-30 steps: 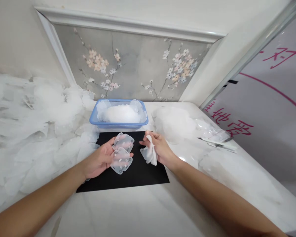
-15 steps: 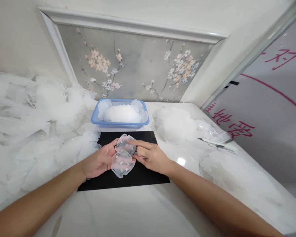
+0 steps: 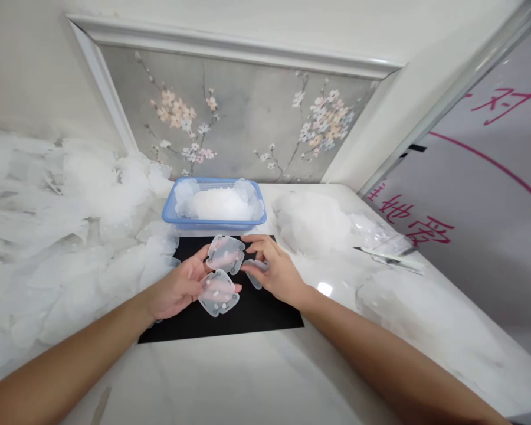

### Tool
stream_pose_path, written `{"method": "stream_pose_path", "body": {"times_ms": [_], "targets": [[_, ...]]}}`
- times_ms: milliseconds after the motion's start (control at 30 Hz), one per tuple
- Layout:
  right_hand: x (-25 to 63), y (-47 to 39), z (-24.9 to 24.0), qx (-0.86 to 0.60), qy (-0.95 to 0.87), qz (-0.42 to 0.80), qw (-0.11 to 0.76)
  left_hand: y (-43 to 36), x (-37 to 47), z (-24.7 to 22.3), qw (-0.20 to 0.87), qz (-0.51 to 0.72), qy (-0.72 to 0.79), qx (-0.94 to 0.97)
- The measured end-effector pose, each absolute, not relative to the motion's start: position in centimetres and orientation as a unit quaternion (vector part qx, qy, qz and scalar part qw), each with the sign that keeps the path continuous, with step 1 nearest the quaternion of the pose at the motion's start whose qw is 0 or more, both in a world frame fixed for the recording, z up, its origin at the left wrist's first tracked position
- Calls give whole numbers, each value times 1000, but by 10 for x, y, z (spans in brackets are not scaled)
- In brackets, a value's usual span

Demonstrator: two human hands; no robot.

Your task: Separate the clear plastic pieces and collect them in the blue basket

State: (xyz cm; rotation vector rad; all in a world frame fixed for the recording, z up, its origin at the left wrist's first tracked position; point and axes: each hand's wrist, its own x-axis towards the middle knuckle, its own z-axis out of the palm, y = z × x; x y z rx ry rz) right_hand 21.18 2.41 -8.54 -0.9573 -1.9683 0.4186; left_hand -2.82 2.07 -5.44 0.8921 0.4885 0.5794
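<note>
My left hand (image 3: pixel 183 286) is closed on two translucent plastic pieces with notched, wavy edges. The upper piece (image 3: pixel 225 254) lies across its fingertips; the lower piece (image 3: pixel 220 293), dotted with small white bits, rests over the fingers near the thumb. My right hand (image 3: pixel 277 268) pinches a third translucent piece (image 3: pixel 255 274) between thumb and fingers, tilted and partly covered by them. Its index finger reaches to the right edge of the upper piece; whether it touches I cannot tell. Both hands are over a black mat (image 3: pixel 265 313).
A blue basket (image 3: pixel 212 224) behind the mat holds white translucent pieces. A large heap of similar pieces (image 3: pixel 71 206) covers the left side, and a smaller pile (image 3: pixel 312 224) lies to the right. Clear plastic bags (image 3: pixel 380 233) are farther right, beside a written-on board (image 3: pixel 478 236).
My right hand has drawn back slightly to the right, now with a translucent piece in its fingers. The upper piece in my left hand looks flatter and more fully exposed.
</note>
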Motion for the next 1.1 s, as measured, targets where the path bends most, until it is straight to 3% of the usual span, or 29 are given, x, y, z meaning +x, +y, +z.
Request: {"method": "stream_pose_path", "body": {"times_ms": [800,900,1100], "targets": [[212,25,-86,-335,-801,111,484,17,-26,-54,820,234,220,473],[211,23,-84,-351,-779,182,487,17,-23,-54,798,245,264,483],[207,27,-75,-418,-576,541,448,19,-18,-55,656,332,435,520]]}}
